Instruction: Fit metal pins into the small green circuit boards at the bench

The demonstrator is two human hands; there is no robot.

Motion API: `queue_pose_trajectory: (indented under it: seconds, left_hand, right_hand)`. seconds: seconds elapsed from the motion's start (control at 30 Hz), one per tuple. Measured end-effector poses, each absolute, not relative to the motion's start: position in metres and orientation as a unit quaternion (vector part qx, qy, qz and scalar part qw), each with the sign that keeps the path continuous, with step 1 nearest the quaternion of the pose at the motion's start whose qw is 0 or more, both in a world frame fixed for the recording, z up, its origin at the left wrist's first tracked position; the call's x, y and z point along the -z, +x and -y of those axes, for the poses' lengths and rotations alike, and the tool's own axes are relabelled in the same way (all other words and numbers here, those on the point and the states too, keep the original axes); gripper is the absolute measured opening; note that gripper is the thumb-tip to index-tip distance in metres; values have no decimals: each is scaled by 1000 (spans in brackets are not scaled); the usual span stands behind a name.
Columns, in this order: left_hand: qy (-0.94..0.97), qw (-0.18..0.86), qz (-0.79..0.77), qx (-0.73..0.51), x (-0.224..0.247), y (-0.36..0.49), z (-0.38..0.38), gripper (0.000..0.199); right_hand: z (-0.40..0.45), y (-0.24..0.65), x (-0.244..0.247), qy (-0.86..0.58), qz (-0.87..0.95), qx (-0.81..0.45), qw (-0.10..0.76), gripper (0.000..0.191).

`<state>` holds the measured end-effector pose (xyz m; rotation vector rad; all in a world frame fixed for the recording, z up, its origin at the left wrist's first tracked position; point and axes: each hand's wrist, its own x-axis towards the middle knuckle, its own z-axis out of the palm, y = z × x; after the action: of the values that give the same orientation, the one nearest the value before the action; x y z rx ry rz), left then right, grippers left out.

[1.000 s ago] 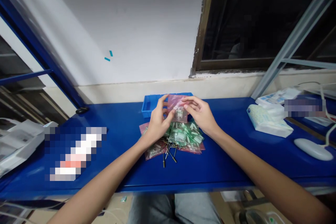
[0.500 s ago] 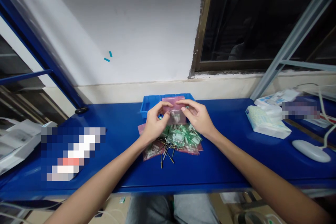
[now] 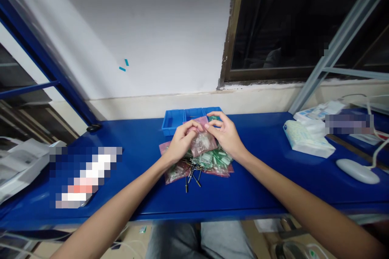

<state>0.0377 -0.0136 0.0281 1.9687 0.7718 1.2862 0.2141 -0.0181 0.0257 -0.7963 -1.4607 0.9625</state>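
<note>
A pink see-through plastic bag point(image 3: 202, 143) with small pale parts in it hangs between my hands. My left hand point(image 3: 182, 139) pinches its top edge on the left. My right hand point(image 3: 225, 133) pinches the same edge from the right, thumb against fingers. Beneath lies a heap of green bags point(image 3: 223, 158) with small metal and white parts. Another pink bag point(image 3: 176, 174) lies at the heap's left, partly hidden by my left hand. Several loose metal pins with dark shafts point(image 3: 194, 176) stick out at the front of the heap.
Blue bins point(image 3: 174, 119) stand in a row behind the heap, by the wall. To the right are a tissue pack point(image 3: 306, 139) and a white mouse-shaped device point(image 3: 357, 171). White papers point(image 3: 24, 162) lie at the left, and a blurred-out item point(image 3: 85, 178) is on the blue table point(image 3: 136, 137).
The pink bag has come down slightly and tilted, now hanging in front of the heap. My left hand's fingers have drawn closer to my right along its top edge.
</note>
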Motion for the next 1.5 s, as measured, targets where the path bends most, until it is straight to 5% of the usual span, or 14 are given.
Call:
queue_pose_trajectory:
  seconds: [0.13,0.33,0.47,0.6,0.77,0.97,1.17,1.33,1.5]
  left_hand:
    - [730,279,-334,-527,-27,38,15,16]
    - [753,82,-361,-544,-30,31,12,37]
    - [799,72,-326,-500,-29,29,7,55]
    - [807,27,-330,-489,-25,30,6,48]
    - [746,159,-374,-527,-22,34,5,16]
    - [633,453,-317,-542,-22,40,1,32]
    - [611,481,-331,-535,-28,29,-4,14]
    - [678,527,-290,-423,-29,31,0,33]
    - [661,470,-344,-473,-26,38,2,29]
  right_hand:
    - [15,217,-27,-338,629,-439,545,19]
    - [9,221,-26,-373,534,-475,591,25]
    - [6,223,-28,-342,466,-542,610,22]
    - [9,221,-30,-326,477,-572,582,24]
    - [14,219,-30,-387,568,-459,563,24]
    - [10,225,-33,-362,614,-430,554,20]
    - [10,227,-38,-365,607,-430,560,22]
    - [11,231,-40,-367,594,-411,586,28]
    - [17,231,-46,-323,632,-453,539,37]
